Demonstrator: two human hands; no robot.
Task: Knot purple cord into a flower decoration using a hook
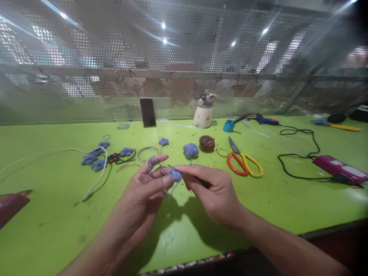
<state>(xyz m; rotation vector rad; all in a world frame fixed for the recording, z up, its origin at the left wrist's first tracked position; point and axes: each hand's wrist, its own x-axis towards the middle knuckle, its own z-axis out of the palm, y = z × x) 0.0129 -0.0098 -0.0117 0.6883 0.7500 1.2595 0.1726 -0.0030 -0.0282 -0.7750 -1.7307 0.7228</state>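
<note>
Between my two hands is a small piece of purple-blue crochet work (175, 175), held above the green table. My left hand (146, 191) pinches it between thumb and fingers, with a strand of the same yarn looped around the raised index finger. In my right hand (211, 188) is a thin crochet hook (198, 178), mostly hidden by the fingers; its tip reaches the crochet work. A loose yarn tail hangs below the piece. Just beyond my hands lies a purple-blue yarn ball (191, 150), its strand running down toward my right hand.
Crocheted flowers (97, 165) and a white cable (105, 161) lie at left. A dark multicoloured yarn ball (207, 143) and red-and-yellow scissors (244, 163) are at right, near a magenta power strip (340, 168). Behind stand a phone (147, 112) and a bottle (203, 113).
</note>
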